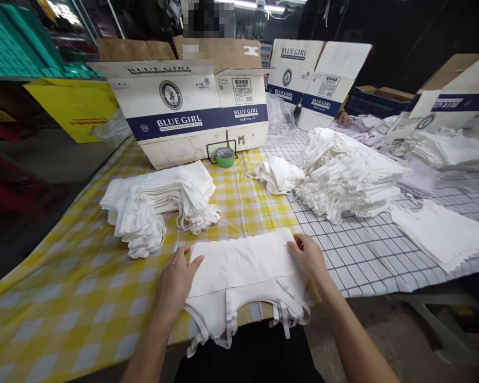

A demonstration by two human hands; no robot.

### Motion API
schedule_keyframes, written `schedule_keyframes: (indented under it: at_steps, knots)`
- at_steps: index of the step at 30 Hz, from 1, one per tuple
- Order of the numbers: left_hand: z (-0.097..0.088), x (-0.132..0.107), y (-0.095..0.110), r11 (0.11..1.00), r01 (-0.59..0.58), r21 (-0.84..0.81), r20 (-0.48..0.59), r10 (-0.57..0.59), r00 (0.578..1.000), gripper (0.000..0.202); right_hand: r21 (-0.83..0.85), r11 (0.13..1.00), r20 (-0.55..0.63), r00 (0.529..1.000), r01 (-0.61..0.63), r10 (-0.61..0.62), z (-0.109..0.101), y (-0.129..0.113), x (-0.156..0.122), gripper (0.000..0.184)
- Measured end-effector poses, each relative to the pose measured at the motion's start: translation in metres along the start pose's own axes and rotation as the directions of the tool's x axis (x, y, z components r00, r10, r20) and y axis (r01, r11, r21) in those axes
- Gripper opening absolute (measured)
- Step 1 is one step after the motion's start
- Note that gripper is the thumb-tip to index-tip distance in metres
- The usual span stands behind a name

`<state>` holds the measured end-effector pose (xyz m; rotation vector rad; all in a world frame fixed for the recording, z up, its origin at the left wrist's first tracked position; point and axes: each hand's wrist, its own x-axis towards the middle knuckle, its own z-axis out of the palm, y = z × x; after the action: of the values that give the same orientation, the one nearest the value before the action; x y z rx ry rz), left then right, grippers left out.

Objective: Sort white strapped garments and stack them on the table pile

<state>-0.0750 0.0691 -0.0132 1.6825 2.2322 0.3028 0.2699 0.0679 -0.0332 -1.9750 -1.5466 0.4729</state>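
Observation:
A white garment [243, 274] lies flat at the table's near edge, its straps hanging over the edge. My left hand [178, 279] rests on its left edge, thumb on the cloth and fingers curled at the side. My right hand [308, 256] grips the right edge, fingers bent onto the fabric. A folded stack of white garments [155, 202] sits to the left on the yellow checked cloth. A taller heap of white garments [343, 173] lies to the right.
Open Blue Girl cartons [191, 114] stand at the back, with a green tape roll [225, 157] in front. Another carton [315, 80] and more white stacks [443, 234] are at right. Another person's hand [344, 118] shows far back. Green crates [19, 42] are upper left.

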Motion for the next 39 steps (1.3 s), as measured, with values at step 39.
schedule_keyframes:
  at_steps: [39]
  knots:
    - [0.026,0.006,-0.021,0.867,-0.328,-0.376,-0.331,0.205,0.921,0.03,0.175,0.981,-0.048,0.994,-0.085,0.095,0.018,-0.005,-0.007,0.038]
